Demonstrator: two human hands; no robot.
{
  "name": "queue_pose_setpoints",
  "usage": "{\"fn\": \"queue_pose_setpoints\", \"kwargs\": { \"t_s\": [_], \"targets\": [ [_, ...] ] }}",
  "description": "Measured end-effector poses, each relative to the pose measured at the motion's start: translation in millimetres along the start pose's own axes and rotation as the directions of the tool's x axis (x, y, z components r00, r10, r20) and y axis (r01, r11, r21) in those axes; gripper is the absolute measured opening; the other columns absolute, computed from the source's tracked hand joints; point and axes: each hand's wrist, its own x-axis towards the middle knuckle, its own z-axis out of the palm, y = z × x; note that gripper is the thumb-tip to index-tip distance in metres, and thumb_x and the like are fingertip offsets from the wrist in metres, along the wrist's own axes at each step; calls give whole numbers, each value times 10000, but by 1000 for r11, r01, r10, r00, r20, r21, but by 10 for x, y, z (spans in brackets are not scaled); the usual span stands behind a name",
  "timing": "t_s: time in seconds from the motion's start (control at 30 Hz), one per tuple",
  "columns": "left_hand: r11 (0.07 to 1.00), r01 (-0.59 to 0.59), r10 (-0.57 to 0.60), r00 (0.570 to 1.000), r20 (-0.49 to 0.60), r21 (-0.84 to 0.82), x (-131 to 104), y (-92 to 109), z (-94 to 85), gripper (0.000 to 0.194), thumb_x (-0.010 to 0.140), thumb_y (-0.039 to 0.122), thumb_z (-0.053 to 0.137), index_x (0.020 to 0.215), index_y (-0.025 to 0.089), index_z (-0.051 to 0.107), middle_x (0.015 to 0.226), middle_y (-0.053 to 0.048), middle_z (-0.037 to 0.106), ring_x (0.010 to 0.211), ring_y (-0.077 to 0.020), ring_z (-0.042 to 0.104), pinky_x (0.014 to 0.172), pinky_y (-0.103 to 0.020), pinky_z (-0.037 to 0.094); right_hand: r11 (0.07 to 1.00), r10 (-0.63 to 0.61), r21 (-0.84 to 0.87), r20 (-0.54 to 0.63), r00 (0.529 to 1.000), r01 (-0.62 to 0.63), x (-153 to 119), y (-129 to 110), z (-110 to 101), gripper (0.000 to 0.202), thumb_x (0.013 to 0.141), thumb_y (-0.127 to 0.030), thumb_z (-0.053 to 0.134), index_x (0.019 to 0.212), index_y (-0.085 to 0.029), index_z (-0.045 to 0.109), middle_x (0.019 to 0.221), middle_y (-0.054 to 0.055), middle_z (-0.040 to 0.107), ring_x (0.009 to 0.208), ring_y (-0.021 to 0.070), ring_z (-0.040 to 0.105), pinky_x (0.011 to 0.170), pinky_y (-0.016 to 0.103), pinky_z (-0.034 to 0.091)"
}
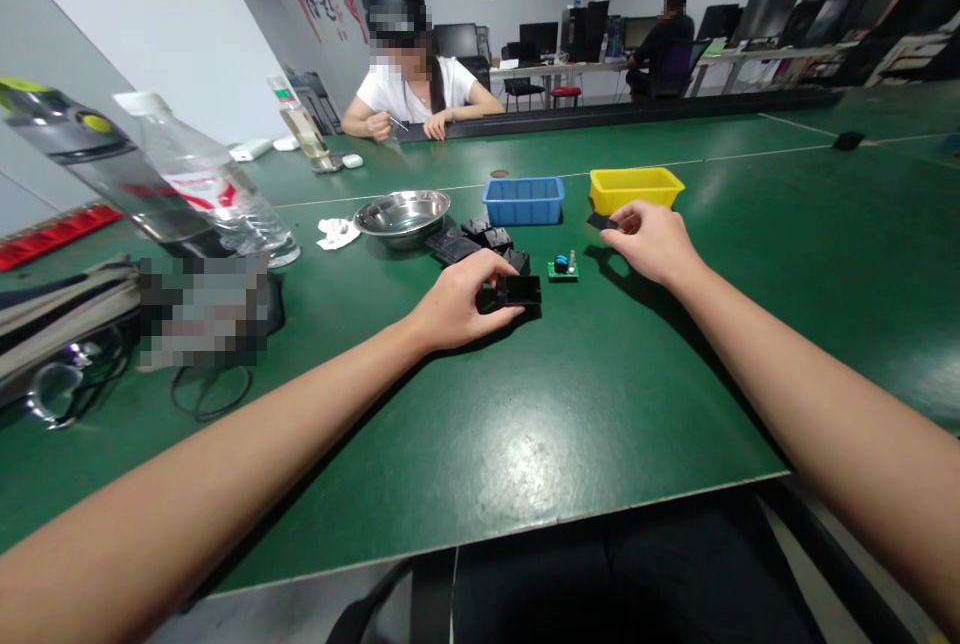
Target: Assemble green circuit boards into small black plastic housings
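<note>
My left hand [469, 302] grips a small black plastic case [523, 292], its open side facing me, just above the green table. Between thumb and fingers of my right hand [654, 242] is a thin flat black piece [601, 221], held in front of the yellow bin [636, 188]. A green circuit board [562, 271] with blue and black components lies on the table between my hands. Behind my left hand is a pile of black plastic parts [454, 245], partly hidden by that hand.
A steel bowl [403, 216] and a blue bin [523, 201] stand behind the pile, with crumpled tissue [337, 233] beside the bowl. Bottles [217, 189], glasses [56, 392] and a bag [60, 324] occupy the left side. Across the table sits a person [420, 89].
</note>
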Motion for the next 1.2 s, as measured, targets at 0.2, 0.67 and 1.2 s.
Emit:
{"fn": "queue_pose_setpoints", "kwargs": {
  "t_s": [0.2,0.67,1.2],
  "targets": [
    [1000,-23,23,1000,-12,-7,-4,-11,5,264,872,343,699,1039,156,614,958,-56,671,808,-155,611,725,-277,504,986,45,-164,93,995,-29,47,169,114,240,751,-285,737,955,-161,766,889,125,763,863,290,704,816,418,540],
    [1000,5,-5,1000,3,-6,-3,-13,2,285,858,362,710,1042,166,615,966,-57,679,811,-162,619,731,-290,516,983,-178,81,236,955,163,-24,41,116,327,741,-176,682,1059,-163,758,934,71,739,807,196,651,796,338,515],
    [1000,12,-12,1000,9,-26,-6,-11,8,283,856,364,711,1036,167,615,968,-55,678,811,-160,620,727,-285,515,939,-340,190,381,859,287,-113,-62,181,244,704,-305,760,904,-167,738,760,-4,680,642,128,534,640,270,402]
  ]
}}
